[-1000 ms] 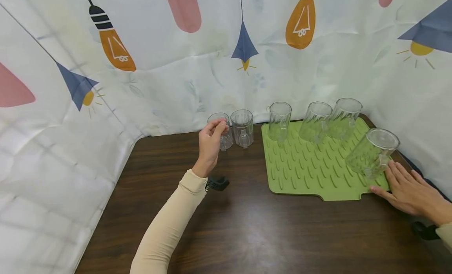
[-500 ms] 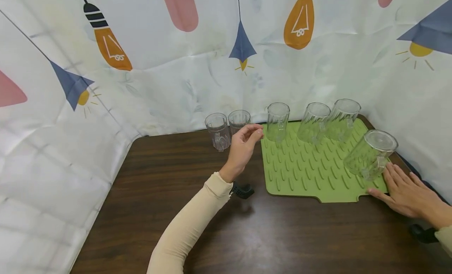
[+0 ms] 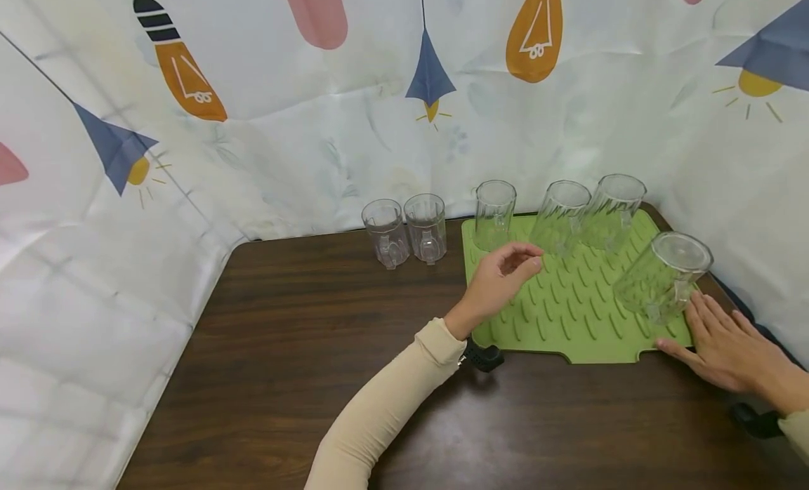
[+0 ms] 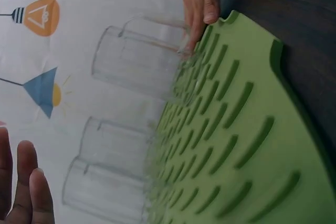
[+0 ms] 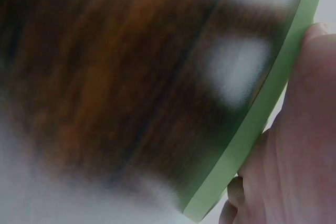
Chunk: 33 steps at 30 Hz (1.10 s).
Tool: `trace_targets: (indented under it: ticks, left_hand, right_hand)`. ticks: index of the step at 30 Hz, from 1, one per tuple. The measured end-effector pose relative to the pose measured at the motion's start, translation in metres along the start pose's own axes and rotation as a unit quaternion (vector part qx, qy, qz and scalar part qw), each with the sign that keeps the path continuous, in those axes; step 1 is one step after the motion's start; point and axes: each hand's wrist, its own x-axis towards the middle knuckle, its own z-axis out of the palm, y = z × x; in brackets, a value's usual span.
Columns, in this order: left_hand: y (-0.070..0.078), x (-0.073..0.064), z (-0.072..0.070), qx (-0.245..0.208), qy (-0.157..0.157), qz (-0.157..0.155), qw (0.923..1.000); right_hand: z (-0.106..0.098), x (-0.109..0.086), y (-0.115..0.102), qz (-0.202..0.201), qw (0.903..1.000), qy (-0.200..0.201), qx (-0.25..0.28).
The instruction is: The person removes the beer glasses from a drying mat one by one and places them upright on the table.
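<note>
Head view: the left hand (image 3: 499,276) is held over the green mat (image 3: 578,335), fingers loosely bent; the mat's near right corner is touched by the right hand (image 3: 733,346), fingers extended. Left wrist: three glass mugs (image 4: 139,64) are seen on the mat. Right wrist: the mat's edge is overlapped.

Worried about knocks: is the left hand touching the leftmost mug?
Apart: the head view shows another mug and some tabletop between left hand and leftmost mug.

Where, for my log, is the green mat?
In the head view, the green mat lies right of centre, under four mugs, its near right corner by the right hand.
</note>
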Motion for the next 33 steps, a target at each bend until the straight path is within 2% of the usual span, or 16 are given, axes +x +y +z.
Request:
trace_targets:
  ticks: [5, 13, 20, 24, 27, 33]
  left_hand:
    - [-0.009, 0.001, 0.02, 0.025, -0.036, -0.023, 0.9988]
    - [-0.015, 0.006, 0.046, 0.056, -0.078, -0.03, 0.9949]
    - [-0.022, 0.011, 0.072, 0.111, -0.124, -0.033, 0.9855]
    - [-0.027, 0.012, 0.083, 0.129, -0.148, -0.024, 0.9804]
    - [-0.03, 0.012, 0.087, 0.126, -0.155, -0.023, 0.9796]
    - [-0.037, 0.013, 0.094, 0.11, -0.15, -0.041, 0.9817]
  right_hand:
    - [-0.001, -0.001, -0.001, -0.002, 0.9999, -0.003, 0.011]
    - [-0.002, 0.0, -0.002, -0.003, 0.9999, 0.0, 0.013]
    - [0.001, -0.002, 0.001, 0.001, 0.9999, -0.001, 0.013]
    - [0.001, -0.003, 0.0, 0.0, 0.9997, -0.005, 0.025]
    - [0.001, -0.002, -0.001, -0.003, 0.9997, -0.004, 0.025]
    - [-0.003, -0.003, -0.002, -0.001, 0.9998, -0.008, 0.02]
